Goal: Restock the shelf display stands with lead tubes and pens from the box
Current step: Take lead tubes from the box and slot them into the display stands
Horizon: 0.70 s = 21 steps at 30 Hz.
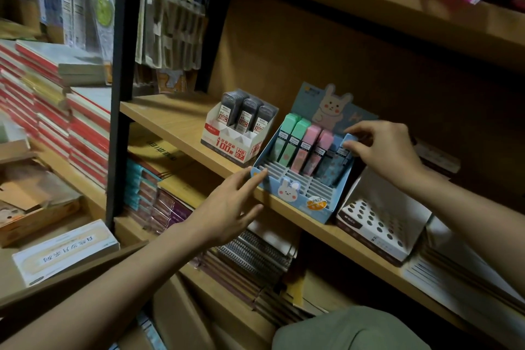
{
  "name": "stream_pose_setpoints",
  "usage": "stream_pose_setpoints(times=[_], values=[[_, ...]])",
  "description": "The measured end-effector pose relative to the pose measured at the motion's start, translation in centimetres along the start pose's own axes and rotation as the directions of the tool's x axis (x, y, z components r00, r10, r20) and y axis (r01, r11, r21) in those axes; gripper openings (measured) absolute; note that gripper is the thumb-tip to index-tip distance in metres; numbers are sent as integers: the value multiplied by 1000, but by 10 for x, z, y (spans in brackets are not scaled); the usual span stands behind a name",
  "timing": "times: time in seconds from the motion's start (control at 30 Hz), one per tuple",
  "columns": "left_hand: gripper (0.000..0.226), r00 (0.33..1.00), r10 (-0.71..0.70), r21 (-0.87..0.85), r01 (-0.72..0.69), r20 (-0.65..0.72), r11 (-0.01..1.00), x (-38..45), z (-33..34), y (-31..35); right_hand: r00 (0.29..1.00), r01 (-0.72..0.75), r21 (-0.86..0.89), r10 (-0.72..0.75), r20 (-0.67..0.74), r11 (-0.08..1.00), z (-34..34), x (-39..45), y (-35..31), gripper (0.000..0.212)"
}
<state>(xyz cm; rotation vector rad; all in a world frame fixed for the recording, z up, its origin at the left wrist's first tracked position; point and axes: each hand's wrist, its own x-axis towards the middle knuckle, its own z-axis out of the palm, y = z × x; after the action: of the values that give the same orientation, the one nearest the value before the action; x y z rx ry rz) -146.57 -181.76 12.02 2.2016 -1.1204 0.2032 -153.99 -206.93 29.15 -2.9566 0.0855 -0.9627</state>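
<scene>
On the wooden shelf (181,122), a light-blue cardboard display stand with a rabbit picture (292,193), slotted inside, back row holding two mint-green lead tubes (288,139), two pink lead tubes (311,150) and two blue lead tubes (332,162), all leaning backwards; front slots bare. Right hand (386,148) at the stand's back right corner, thumb and forefinger pinching the top of the rightmost blue tube, other fingers curled. Left hand (230,204) with fingers straight and spread, fingertips touching the stand's front left corner, holding nothing. Just left of the blue stand, a white cardboard stand with red print (235,142) carrying three dark-grey lead tubes (244,112) upright. Just right, a white and brown stand with round holes (377,224), holes unfilled. Below the shelf, stacked notebooks (159,199); further left, piles of red-edged books (56,122).
</scene>
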Motion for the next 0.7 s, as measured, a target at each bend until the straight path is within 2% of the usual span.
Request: stream_pose_setpoints(times=[0.33, 0.7], values=[[75, 999, 15, 20, -14, -44, 1000, -1, 3, 1, 998, -59, 32, 59, 20, 998, 6, 3, -2, 30], [75, 999, 4, 28, -3, -36, 1000, -2, 3, 3, 985, -165, -20, 163, -58, 986, 34, -3, -6, 22]])
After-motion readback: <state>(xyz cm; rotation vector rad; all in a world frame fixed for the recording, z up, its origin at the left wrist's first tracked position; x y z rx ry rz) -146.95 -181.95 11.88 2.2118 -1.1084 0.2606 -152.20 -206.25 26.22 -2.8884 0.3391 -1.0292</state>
